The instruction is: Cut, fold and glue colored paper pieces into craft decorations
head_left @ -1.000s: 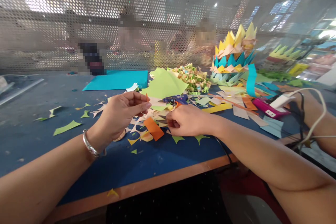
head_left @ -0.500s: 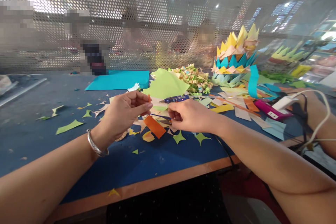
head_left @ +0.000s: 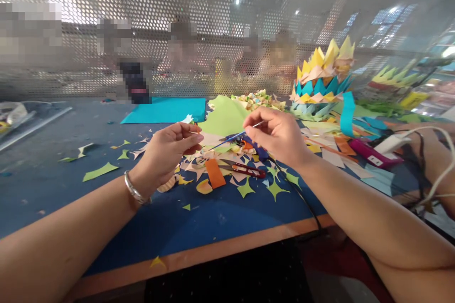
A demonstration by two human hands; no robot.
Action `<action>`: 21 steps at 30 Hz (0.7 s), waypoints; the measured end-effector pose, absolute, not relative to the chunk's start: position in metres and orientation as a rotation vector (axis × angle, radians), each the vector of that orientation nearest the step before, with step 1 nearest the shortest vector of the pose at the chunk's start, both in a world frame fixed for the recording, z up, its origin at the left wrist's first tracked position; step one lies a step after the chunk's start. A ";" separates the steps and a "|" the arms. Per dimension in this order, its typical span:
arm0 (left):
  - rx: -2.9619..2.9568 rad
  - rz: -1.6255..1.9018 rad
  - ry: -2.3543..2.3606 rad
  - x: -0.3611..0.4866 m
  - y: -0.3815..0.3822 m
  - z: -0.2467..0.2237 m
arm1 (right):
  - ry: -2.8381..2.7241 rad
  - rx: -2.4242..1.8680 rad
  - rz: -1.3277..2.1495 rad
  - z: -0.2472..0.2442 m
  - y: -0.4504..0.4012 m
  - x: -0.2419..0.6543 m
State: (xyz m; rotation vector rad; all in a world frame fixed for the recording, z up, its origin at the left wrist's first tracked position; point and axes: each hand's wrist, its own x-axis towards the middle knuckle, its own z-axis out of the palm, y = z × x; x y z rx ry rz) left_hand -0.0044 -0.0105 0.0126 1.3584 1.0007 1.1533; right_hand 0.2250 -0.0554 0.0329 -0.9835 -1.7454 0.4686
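My left hand is closed in a pinch, with a sliver of orange paper showing at its fingertips. Between thumb and fingers of my right hand is a thin blue stick, its tip slanting down towards the left hand. Below the stick lie red-handled thread snips, beside an orange paper rectangle. A blue tool with an orange part is partly hidden behind my right hand. Green star-shaped offcuts and other paper scraps surround these things.
A turquoise sheet and a green sheet lie farther back. A tiered paper-point model stands at the back right. Near the right edge are a magenta power strip, cables and another person's arm. Perforated metal screens the far side.
My right hand has risen and moved right, now with the blue stick. The red snips lie uncovered on the scraps. My left hand keeps its pinch; the view has shifted slightly.
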 end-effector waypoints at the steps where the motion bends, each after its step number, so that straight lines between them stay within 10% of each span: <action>1: 1.326 1.163 0.997 -0.005 -0.010 0.012 | -1.698 -0.961 0.423 0.033 -0.055 0.226; 21: 1.078 0.981 0.821 0.001 -0.025 0.015 | -1.383 -0.915 0.590 0.021 -0.043 0.222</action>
